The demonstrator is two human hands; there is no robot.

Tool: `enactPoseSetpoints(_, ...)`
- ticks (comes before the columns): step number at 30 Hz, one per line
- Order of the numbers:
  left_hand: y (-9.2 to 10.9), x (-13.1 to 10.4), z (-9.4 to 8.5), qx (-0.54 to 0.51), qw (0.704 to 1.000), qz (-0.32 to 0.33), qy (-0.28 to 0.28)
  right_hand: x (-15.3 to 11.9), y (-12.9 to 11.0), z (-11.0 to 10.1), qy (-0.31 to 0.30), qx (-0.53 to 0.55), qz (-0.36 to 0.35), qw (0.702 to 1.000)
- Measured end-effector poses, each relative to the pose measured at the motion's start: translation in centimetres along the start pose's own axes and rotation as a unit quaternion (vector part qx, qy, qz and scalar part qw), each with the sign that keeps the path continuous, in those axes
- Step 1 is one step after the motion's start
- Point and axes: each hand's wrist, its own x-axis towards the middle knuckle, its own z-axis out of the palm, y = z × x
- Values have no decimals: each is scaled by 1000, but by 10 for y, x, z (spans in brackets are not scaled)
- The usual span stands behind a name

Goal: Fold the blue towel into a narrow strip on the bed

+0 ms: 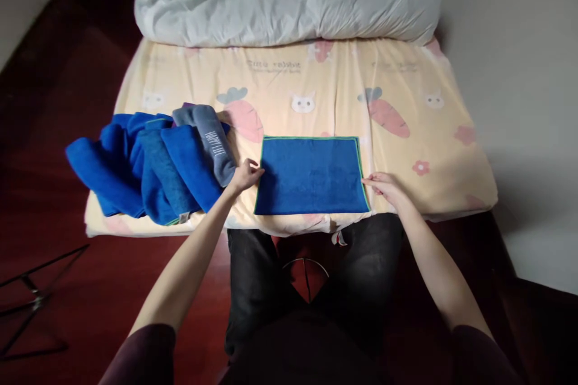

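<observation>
Near the front edge of a bed (451,192), squarely before the wearer: one folded blue cloth (311,177), laid flat on the printed sheet. Form, an oblong, wider from left to right than from front to back; colour, deep blue, slightly mottled, with darker and lighter patches across the upper face. Trim, a thin bright green border, showing along the far edge and down both sides; at the far right corner and along the right side the green lines run doubled, one layer lying just off another. Near edge, plain blue and almost straight. Surface, smooth, with faint unevenness. Left hand (246,175): at the middle of the cloth's left side, thumb and fingertips touching the border, other fingers curled; whether they pinch the fabric cannot be told. Right hand (383,186): at the right side, fingers extended to the green edge; whether finger and thumb close on it likewise cannot be told. To the left, apart from the folded piece: a loose heap of blue cloths (121,162), rumpled, overhanging the bed's left side, with a small pale tag (183,217) at its near edge. Upon the heap's right part: a grey-blue fabric piece (212,144), lettered HAPPY LIFE in white. Ground beneath: a pale yellow sheet (280,81) with carrots, cat faces and flowers. Behind: a bulky grey quilt (293,15), partly yellow.
</observation>
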Motion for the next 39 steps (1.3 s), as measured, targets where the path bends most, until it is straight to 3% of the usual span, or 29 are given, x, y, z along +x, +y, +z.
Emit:
enactPoseSetpoints(3,13,39,0,-71,997,-28,31,36,-24,5,8,-11,4,1000)
enactPoseSetpoints(7,24,86,0,-168,983,-39,58,90,-55,19,70,-8,-2,998)
enactPoseSetpoints(12,25,121,-1,-131,989,3,68,138,-75,35,128,-7,-33,991)
enactPoseSetpoints(21,19,134,-4,34,991,76,106,150,-70,32,140,-54,-80,985)
enactPoseSetpoints(31,35,144,-5,92,987,70,113,165,-67,26,175,-64,-108,977)
enactPoseSetpoints(39,48,142,-16,176,974,138,33,186,-58,18,143,-202,-195,949)
